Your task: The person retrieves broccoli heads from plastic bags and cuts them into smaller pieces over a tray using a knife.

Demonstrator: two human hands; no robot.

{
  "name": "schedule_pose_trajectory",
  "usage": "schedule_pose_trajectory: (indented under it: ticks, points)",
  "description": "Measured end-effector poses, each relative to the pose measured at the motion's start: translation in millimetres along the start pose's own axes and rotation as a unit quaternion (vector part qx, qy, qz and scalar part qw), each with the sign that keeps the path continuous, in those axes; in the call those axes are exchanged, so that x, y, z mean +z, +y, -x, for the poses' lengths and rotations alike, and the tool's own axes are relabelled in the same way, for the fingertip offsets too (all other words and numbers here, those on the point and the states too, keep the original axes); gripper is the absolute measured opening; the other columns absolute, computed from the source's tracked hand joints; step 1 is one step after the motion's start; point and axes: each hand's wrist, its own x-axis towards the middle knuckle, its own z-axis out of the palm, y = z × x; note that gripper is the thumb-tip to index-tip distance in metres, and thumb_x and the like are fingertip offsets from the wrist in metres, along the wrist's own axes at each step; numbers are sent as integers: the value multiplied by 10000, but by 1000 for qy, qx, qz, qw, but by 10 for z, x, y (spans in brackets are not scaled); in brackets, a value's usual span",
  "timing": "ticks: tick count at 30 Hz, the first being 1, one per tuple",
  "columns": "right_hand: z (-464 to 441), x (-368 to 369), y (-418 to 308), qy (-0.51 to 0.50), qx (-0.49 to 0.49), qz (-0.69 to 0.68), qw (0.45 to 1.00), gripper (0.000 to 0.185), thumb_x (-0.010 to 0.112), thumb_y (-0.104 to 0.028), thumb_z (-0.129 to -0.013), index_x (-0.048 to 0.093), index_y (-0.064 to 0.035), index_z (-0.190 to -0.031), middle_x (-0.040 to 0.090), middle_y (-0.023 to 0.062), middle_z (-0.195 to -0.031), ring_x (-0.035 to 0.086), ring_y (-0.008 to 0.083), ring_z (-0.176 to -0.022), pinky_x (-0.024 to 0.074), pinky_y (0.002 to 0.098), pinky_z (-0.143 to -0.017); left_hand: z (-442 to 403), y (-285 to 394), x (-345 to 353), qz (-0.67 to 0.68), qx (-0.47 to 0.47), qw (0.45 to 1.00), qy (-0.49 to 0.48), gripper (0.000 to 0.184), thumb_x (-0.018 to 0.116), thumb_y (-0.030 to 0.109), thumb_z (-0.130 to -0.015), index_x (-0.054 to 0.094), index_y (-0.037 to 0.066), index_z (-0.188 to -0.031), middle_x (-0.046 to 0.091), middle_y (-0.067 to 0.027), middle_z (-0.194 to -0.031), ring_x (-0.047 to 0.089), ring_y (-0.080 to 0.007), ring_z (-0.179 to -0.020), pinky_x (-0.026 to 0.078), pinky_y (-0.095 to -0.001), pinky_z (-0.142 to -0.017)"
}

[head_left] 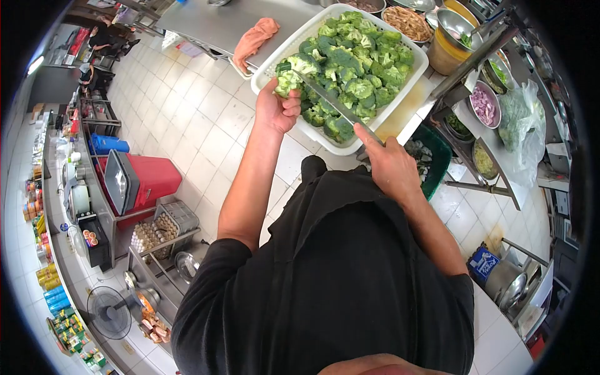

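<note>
My left hand (277,109) grips a piece of broccoli (289,80) at the near left corner of a white plastic basket (420,69). My right hand (392,161) is closed around the handle of a long knife (334,105). Its blade reaches across the near part of the basket, and the tip meets the broccoli in my left hand. Cut broccoli florets (359,62) fill the basket below and beyond the blade. Most of the knife's handle is hidden by my fingers.
An orange cloth (255,42) lies on the steel table (206,22) to the left. Right of the basket stand a bowl of brown strips (407,24), a bowl of chopped purple onion (484,104) and a clear plastic bag (522,115). A green bin (437,155) sits below. A red bin (153,178) is at left.
</note>
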Motion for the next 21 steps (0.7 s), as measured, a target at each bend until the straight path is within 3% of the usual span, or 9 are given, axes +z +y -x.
schedule_pose_trajectory:
  ticks: [2, 8, 11, 13, 15, 19, 21]
  points:
    - [-34, 1, 18, -11, 11, -25, 1000, 531, 558, -186, -1035, 498, -354, -1535, 576, 212, -875, 640, 428, -813, 534, 523, -737, -7, 6, -26, -8, -3, 1000, 1, 397, 408, 427, -1096, 525, 53, -1160, 552, -89, -797, 394, -95, -511, 270, -215, -388]
    - [-244, 64, 28, -37, 25, -72, 996, 542, 555, -179, -1037, 484, -327, -1553, 599, 243, -902, 649, 459, -838, 533, 497, -780, -109, 20, -149, -53, 12, 998, 26, 389, 380, 423, -1106, 503, 64, -1188, 536, -85, -778, 380, -98, -497, 257, -212, -381]
    - [-272, 286, 236, -17, -30, -270, 962, 574, 562, -165, -1038, 452, -322, -1579, 685, 211, -1040, 669, 349, -781, 550, 417, -771, -179, 45, -253, -85, 24, 996, 26, 367, 376, 415, -1106, 496, 78, -1189, 575, -114, -783, 382, -103, -496, 259, -220, -384]
    - [-231, 231, 256, -67, 51, -330, 940, 575, 570, -182, -1034, 437, -294, -1582, 642, 223, -1289, 664, 370, -1064, 518, 410, -937, -203, 30, -270, -127, 27, 990, 47, 331, 380, 398, -1104, 485, 96, -1190, 624, -158, -802, 383, -110, -492, 261, -233, -390]
    - [-190, 122, 285, -89, 101, -359, 924, 578, 573, -190, -1034, 426, -279, -1586, 618, 235, -1414, 654, 377, -1225, 495, 400, -1032, -216, 9, -279, -161, 59, 983, 73, 336, 388, 399, -1101, 482, 94, -1206, 651, -183, -828, 421, -119, -483, 272, -235, -380]
    - [-95, -4, 397, -79, 121, -344, 928, 580, 570, -178, -1035, 422, -272, -1589, 617, 250, -1405, 613, 400, -1288, 471, 400, -1072, -209, -9, -236, -280, 85, 951, 104, 329, 494, 356, -1078, 468, 73, -1244, 674, -182, -845, 522, -132, -486, 315, -238, -359]
    - [-42, -80, 383, -88, 122, -332, 931, 579, 569, -169, -1033, 427, -271, -1586, 622, 256, -1391, 603, 418, -1289, 470, 405, -1074, -176, -55, -139, -373, 131, 908, 139, 336, 567, 310, -1051, 470, 57, -1249, 675, -170, -837, 563, -135, -500, 339, -237, -356]
